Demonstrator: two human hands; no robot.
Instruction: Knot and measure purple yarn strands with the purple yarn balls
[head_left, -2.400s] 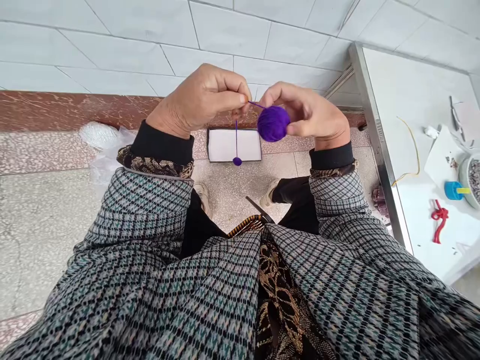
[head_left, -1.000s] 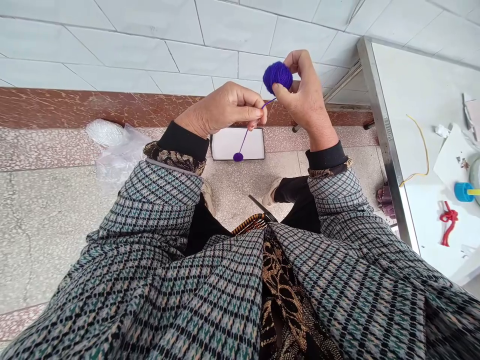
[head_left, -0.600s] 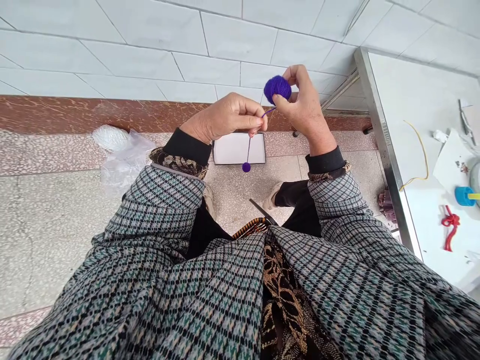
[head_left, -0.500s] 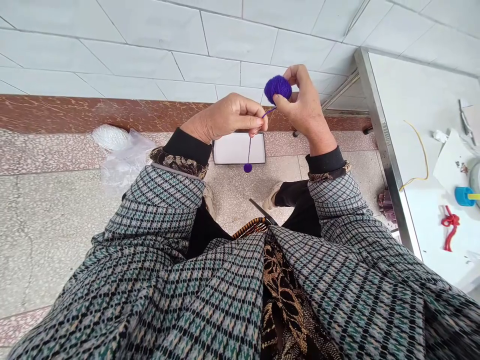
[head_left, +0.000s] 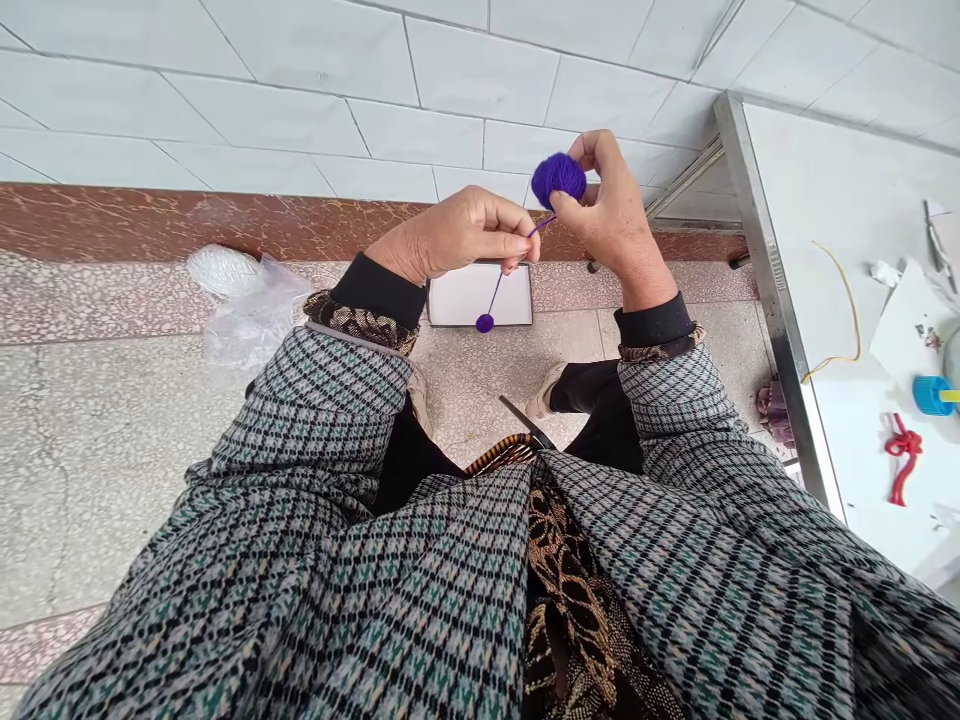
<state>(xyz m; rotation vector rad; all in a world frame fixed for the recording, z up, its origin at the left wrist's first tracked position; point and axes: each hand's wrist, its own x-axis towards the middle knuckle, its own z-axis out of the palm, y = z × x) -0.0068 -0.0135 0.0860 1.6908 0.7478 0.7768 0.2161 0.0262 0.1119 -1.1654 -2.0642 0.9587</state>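
Observation:
A purple ball of yarn (head_left: 558,180) is gripped between the thumb and fingers of my right hand (head_left: 611,215). From it a short strand of purple yarn (head_left: 541,224) runs across to my left hand (head_left: 484,235), whose thumb and fingers pinch it. Below the left hand the strand hangs down on a slant. At its end dangles a small purple ball (head_left: 485,323), in front of a shallow white tray (head_left: 517,300) with a dark rim on the floor. Black-handled scissors (head_left: 525,418) lie at my lap, partly hidden by my jacket, beside an orange-and-black striped item (head_left: 499,452).
A white table (head_left: 787,180) with a metal edge stands at the right. On it are a yellow cord (head_left: 851,310), a knotted red cord (head_left: 904,455) and a blue cap (head_left: 932,395). A clear plastic bag (head_left: 251,310) lies on the floor at left, near the tiled wall (head_left: 300,110).
The small hanging purple ball has swung to the left and slightly up. Both hands keep their hold on the yarn and have barely moved.

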